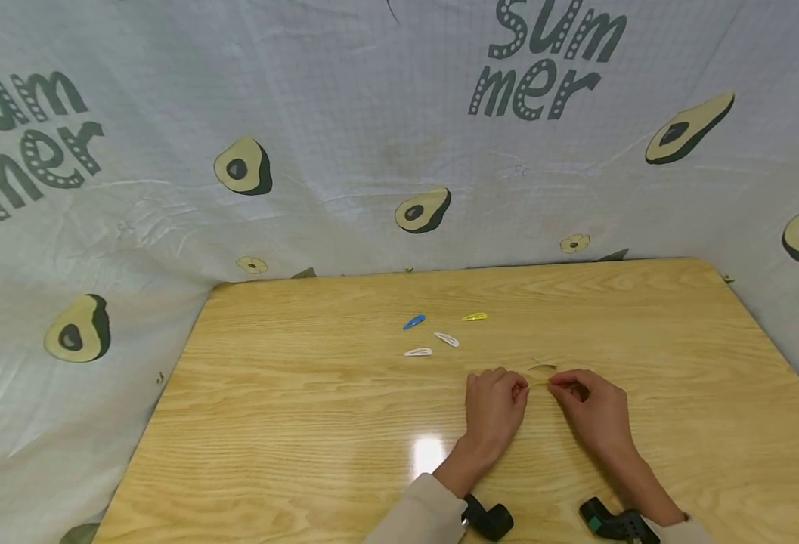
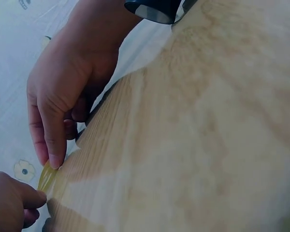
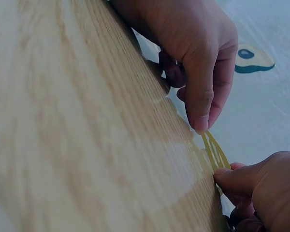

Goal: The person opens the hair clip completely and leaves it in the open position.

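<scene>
Yellow hair clip (image 1: 539, 382) pinched at both ends: left hand (image 1: 494, 412) and right hand (image 1: 593, 415), fingertips closed on it, just above table (image 1: 304, 423) centre. Blue clip (image 1: 413, 323), yellow clip (image 1: 474, 317), two white clips (image 1: 433, 346) toward far edge.

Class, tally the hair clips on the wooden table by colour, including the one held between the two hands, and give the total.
Blue hair clip: 1
Yellow hair clip on the table: 1
White hair clips: 2
Yellow hair clip pinched between both hands: 1
Total: 5

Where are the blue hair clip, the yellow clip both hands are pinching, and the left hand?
blue hair clip (image 1: 413, 323), head view, its middle.
yellow clip (image 3: 214, 151), right wrist view, its slotted middle.
left hand (image 1: 493, 408), head view, back of hand.
</scene>
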Tool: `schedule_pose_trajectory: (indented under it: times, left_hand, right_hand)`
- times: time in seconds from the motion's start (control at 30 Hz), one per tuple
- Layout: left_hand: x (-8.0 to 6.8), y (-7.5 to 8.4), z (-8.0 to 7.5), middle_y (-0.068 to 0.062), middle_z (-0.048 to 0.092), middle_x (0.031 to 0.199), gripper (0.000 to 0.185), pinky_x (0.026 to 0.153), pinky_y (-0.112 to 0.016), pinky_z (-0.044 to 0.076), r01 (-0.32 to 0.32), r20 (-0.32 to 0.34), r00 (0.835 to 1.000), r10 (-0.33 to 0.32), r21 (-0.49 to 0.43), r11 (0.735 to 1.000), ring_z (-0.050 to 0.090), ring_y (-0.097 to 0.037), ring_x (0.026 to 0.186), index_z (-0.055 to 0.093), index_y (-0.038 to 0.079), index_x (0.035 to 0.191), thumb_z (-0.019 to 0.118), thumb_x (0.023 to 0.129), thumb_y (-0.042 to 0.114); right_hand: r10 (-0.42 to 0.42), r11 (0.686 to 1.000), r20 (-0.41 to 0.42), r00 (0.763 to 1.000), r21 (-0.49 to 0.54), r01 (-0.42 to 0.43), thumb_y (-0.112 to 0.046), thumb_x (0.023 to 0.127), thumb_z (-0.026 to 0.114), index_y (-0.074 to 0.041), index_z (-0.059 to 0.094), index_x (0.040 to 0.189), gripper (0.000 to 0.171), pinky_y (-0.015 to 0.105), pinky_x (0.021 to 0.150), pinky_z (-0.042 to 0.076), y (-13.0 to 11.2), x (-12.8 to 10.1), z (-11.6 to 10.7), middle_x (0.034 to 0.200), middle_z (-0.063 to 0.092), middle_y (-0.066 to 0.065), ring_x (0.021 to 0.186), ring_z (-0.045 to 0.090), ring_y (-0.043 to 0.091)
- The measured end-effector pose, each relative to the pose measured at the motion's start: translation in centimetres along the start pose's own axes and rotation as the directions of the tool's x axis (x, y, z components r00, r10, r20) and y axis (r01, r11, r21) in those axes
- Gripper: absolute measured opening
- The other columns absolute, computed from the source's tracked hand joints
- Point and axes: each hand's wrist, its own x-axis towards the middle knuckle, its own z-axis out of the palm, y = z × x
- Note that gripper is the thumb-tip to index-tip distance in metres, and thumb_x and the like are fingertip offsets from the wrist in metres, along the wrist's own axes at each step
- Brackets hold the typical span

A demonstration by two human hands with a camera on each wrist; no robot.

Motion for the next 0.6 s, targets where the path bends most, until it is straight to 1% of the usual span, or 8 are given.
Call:
schedule_pose_trajectory:
  times: [0.13,0.3,0.43,0.6]
  left_hand:
    - [0.20,0.05,0.12,0.013,0.055,0.064,0.008,0.061,-0.019,0.029,-0.003,0.006,1.000,0.003,0.022,1.000,0.051,-0.003,0.061,0.073,0.022,0.076,0.080,0.079,0.025]
    - [0.19,-0.07,0.01,0.013,0.057,0.065,0.007,0.061,-0.019,0.030,-0.010,0.006,1.000,0.010,0.041,0.999,0.051,-0.003,0.061,0.074,0.023,0.076,0.081,0.078,0.025]
    - [0.24,-0.12,0.00,0.013,0.058,0.066,0.007,0.061,-0.018,0.030,-0.014,0.005,1.000,0.014,0.040,0.999,0.051,-0.004,0.062,0.074,0.023,0.077,0.081,0.077,0.025]
    - [0.44,-0.10,0.07,0.013,0.058,0.066,0.007,0.061,-0.018,0.030,-0.005,0.017,1.000,0.005,0.023,1.000,0.051,-0.004,0.062,0.074,0.023,0.077,0.081,0.077,0.024]
  right_hand:
    - [0.001,1.000,0.003,1.000,0.000,-0.001,-0.004,0.081,0.076,-0.009,0.073,0.089,0.010,0.016,0.051,0.039,0.17,0.14,-0.15,0.074,0.066,0.000,0.058,0.052,0.005]
    - [0.019,1.000,0.015,1.000,-0.006,-0.019,-0.006,0.082,0.075,-0.011,0.073,0.092,0.012,0.017,0.052,0.041,0.64,0.23,0.04,0.076,0.065,-0.002,0.060,0.052,0.004]
    - [0.016,1.000,0.018,1.000,-0.002,-0.016,-0.006,0.082,0.076,-0.012,0.073,0.093,0.013,0.017,0.052,0.040,0.83,0.32,0.11,0.076,0.064,-0.004,0.059,0.051,0.005]
    - [-0.004,1.000,0.018,1.000,0.009,0.004,-0.005,0.081,0.076,-0.011,0.073,0.092,0.012,0.017,0.051,0.039,0.95,0.57,0.01,0.076,0.065,-0.002,0.058,0.051,0.006]
